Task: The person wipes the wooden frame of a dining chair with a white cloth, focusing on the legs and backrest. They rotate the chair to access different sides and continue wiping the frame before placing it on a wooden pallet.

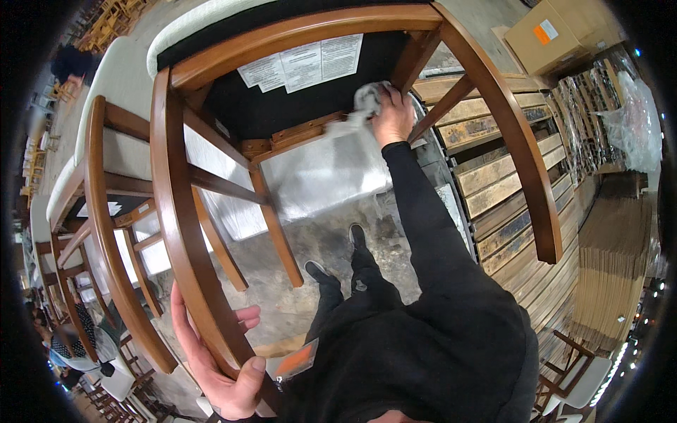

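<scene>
Looking down from the head camera, a wooden chair (185,233) lies tipped over in front of the person, its brown legs and rungs fanning toward the lens and the black underside of its seat (282,106) facing up and back. White paper labels (302,65) are stuck on that black underside.

The left hand (222,359) grips the lower end of the nearest curved leg — thumb wrapped across the front of the wood, fingers curled behind it, closed firmly on the chair. The right hand (393,116), at the end of a black sleeve (423,218), is stretched far out to the inner corner of the seat frame, where it presses a crumpled pale grey cloth (367,99) against the wood; the fingers are bunched over the cloth, holding it.

A second chair (106,183) of the same kind, with a cream padded seat, lies just beside the first on the person's left. Below, the person's black shoes (338,254) stand on a stained concrete floor (310,240). To the right — stacked wooden pallets (493,169), flat cardboard sheets (613,247) and a cardboard box (557,32) with an orange sticker.
</scene>
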`<state>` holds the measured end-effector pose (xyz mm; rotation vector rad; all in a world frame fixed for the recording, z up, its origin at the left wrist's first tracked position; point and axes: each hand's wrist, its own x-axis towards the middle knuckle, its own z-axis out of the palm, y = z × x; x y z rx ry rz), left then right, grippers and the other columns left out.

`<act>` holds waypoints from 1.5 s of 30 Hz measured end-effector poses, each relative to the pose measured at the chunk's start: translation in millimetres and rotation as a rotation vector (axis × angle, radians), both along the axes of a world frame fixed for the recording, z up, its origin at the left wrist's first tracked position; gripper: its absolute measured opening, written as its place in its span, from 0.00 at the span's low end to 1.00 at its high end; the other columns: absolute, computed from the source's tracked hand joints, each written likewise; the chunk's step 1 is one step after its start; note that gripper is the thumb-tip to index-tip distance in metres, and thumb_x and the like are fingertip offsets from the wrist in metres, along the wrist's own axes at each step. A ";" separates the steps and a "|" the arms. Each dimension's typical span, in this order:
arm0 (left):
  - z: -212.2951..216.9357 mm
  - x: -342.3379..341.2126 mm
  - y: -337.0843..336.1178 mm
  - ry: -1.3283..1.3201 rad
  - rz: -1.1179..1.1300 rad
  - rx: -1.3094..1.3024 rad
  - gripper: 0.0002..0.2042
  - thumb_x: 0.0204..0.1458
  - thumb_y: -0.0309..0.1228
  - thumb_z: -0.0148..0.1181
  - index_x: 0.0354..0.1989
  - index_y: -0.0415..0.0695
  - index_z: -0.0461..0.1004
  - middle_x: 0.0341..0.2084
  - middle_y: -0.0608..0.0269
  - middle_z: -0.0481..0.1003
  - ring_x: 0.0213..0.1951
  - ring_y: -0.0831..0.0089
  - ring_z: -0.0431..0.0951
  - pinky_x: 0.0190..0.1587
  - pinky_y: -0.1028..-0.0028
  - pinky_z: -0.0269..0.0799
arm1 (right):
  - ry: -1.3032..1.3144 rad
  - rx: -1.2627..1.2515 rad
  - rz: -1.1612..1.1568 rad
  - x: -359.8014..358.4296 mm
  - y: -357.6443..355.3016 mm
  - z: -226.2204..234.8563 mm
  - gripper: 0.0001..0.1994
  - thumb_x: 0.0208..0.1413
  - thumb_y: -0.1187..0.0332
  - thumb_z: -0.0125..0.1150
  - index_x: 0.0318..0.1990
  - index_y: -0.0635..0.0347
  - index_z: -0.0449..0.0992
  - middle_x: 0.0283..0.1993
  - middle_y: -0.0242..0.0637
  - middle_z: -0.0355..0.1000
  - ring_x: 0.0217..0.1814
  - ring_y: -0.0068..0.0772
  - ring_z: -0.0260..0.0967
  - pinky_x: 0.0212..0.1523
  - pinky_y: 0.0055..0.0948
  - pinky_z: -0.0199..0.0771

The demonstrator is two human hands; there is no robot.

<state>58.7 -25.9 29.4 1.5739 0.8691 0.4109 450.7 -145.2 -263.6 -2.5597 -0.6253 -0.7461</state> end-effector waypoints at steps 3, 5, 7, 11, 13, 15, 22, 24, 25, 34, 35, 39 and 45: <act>1.1 1.6 1.8 0.028 0.021 -0.006 0.58 0.34 0.41 0.71 0.75 0.40 0.41 0.55 0.49 0.66 0.41 0.62 0.80 0.46 0.62 0.79 | 0.334 -0.010 -0.148 -18.4 7.1 -28.6 0.24 0.51 0.76 0.56 0.58 0.54 0.73 0.53 0.45 0.73 0.52 0.57 0.68 0.59 0.48 0.68; 1.4 1.6 2.4 0.059 0.023 -0.001 0.58 0.33 0.40 0.70 0.75 0.40 0.41 0.53 0.49 0.66 0.40 0.63 0.80 0.44 0.62 0.79 | 0.234 -0.205 -0.034 -26.6 8.6 -38.5 0.25 0.50 0.76 0.58 0.58 0.53 0.74 0.54 0.46 0.72 0.52 0.58 0.69 0.59 0.47 0.70; 0.6 2.6 3.6 0.011 0.008 -0.019 0.58 0.33 0.39 0.70 0.75 0.40 0.42 0.52 0.50 0.66 0.39 0.64 0.80 0.44 0.63 0.80 | 0.344 -0.016 0.048 -23.9 7.3 -36.8 0.25 0.48 0.76 0.61 0.57 0.53 0.75 0.55 0.45 0.71 0.54 0.56 0.69 0.58 0.45 0.71; -4.7 2.2 6.6 -0.012 -0.027 -0.029 0.56 0.33 0.37 0.66 0.75 0.40 0.42 0.54 0.49 0.66 0.38 0.66 0.79 0.43 0.64 0.81 | -0.022 0.266 0.078 -0.8 2.8 -18.7 0.26 0.43 0.77 0.64 0.54 0.53 0.78 0.53 0.45 0.72 0.59 0.53 0.66 0.61 0.43 0.69; -7.0 2.0 8.6 -0.015 -0.011 -0.038 0.55 0.32 0.35 0.64 0.75 0.39 0.42 0.55 0.49 0.65 0.38 0.66 0.79 0.43 0.65 0.81 | 0.332 -0.210 -0.048 -1.8 12.6 -17.7 0.26 0.45 0.78 0.59 0.57 0.58 0.76 0.60 0.43 0.69 0.61 0.53 0.63 0.66 0.45 0.61; -9.2 2.3 12.5 -0.054 -0.027 -0.049 0.55 0.32 0.33 0.63 0.75 0.40 0.41 0.57 0.49 0.63 0.39 0.67 0.78 0.44 0.67 0.80 | 0.364 -0.189 -0.084 -14.6 25.3 -20.8 0.27 0.46 0.75 0.59 0.59 0.58 0.74 0.59 0.46 0.70 0.63 0.53 0.62 0.67 0.44 0.61; -8.0 -2.7 15.2 -0.140 -0.132 -0.065 0.53 0.36 0.26 0.59 0.76 0.45 0.39 0.59 0.53 0.62 0.42 0.69 0.74 0.44 0.71 0.76 | 0.755 2.033 0.221 51.9 28.5 58.7 0.18 0.67 0.63 0.43 0.56 0.58 0.75 0.56 0.38 0.76 0.58 0.41 0.75 0.59 0.46 0.74; -7.5 -3.6 14.5 -0.141 -0.143 -0.055 0.52 0.37 0.25 0.60 0.76 0.45 0.39 0.59 0.52 0.62 0.41 0.69 0.74 0.44 0.71 0.76 | 0.861 2.359 0.397 86.7 37.0 97.7 0.20 0.66 0.60 0.38 0.53 0.50 0.78 0.54 0.36 0.78 0.53 0.39 0.77 0.56 0.42 0.76; -7.2 -3.8 15.2 -0.137 -0.144 -0.052 0.52 0.37 0.25 0.60 0.76 0.46 0.39 0.59 0.52 0.62 0.40 0.70 0.75 0.43 0.72 0.76 | 0.883 2.392 0.386 93.2 41.5 111.5 0.20 0.66 0.60 0.37 0.51 0.49 0.78 0.52 0.36 0.78 0.51 0.39 0.77 0.54 0.41 0.76; 0.6 -2.7 17.0 -0.074 -0.183 -0.050 0.51 0.36 0.19 0.55 0.76 0.47 0.40 0.63 0.51 0.60 0.46 0.69 0.73 0.38 0.72 0.78 | 0.708 2.053 0.461 -15.6 118.3 156.8 0.10 0.63 0.73 0.47 0.43 0.61 0.76 0.38 0.33 0.76 0.37 0.32 0.76 0.42 0.32 0.77; 1.1 -1.9 15.3 -0.062 -0.170 -0.038 0.51 0.36 0.19 0.54 0.76 0.48 0.40 0.63 0.51 0.60 0.45 0.69 0.74 0.37 0.72 0.79 | 0.759 1.952 0.303 -30.6 130.8 154.3 0.10 0.61 0.75 0.51 0.46 0.64 0.76 0.38 0.33 0.76 0.38 0.31 0.75 0.43 0.30 0.77; 1.9 0.2 12.2 -0.028 -0.138 -0.078 0.52 0.34 0.18 0.52 0.76 0.48 0.40 0.64 0.50 0.60 0.41 0.67 0.77 0.36 0.71 0.81 | 0.711 2.041 0.381 -51.8 157.6 155.6 0.16 0.59 0.75 0.52 0.54 0.71 0.70 0.46 0.37 0.73 0.45 0.27 0.72 0.48 0.27 0.72; 1.2 1.8 14.1 -0.002 -0.159 0.012 0.52 0.33 0.19 0.51 0.76 0.47 0.39 0.64 0.49 0.60 0.42 0.66 0.77 0.35 0.72 0.81 | 0.257 1.351 0.299 -137.1 244.7 154.0 0.18 0.53 0.75 0.53 0.52 0.72 0.71 0.49 0.51 0.74 0.51 0.48 0.73 0.55 0.39 0.70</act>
